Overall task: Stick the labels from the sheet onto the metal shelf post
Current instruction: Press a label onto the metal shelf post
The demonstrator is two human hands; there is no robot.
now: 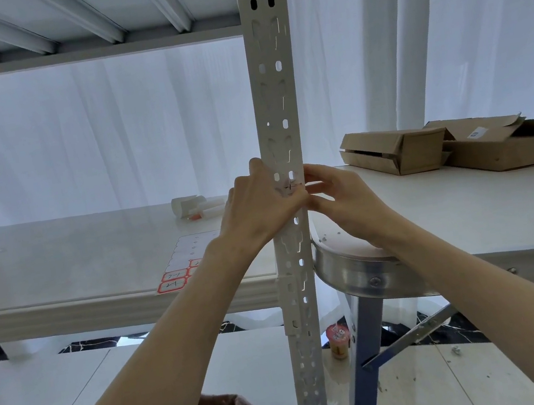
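Your left hand (259,203) is wrapping the metal shelf post (275,114) from its left side, fingers curled round it, thumb pressing a label (292,187) against the post's front face. Your right hand (338,198) is meeting it from the right, fingertips (310,172) pinching together at the label's edge. Both grips are closing on post and label at mid-height. The label sheet (181,267) is lying on the shelf (59,261) behind your left forearm, red-bordered labels remaining at its near end. Two cardboard boxes (451,147) are sitting on the surface (467,207) to the right.
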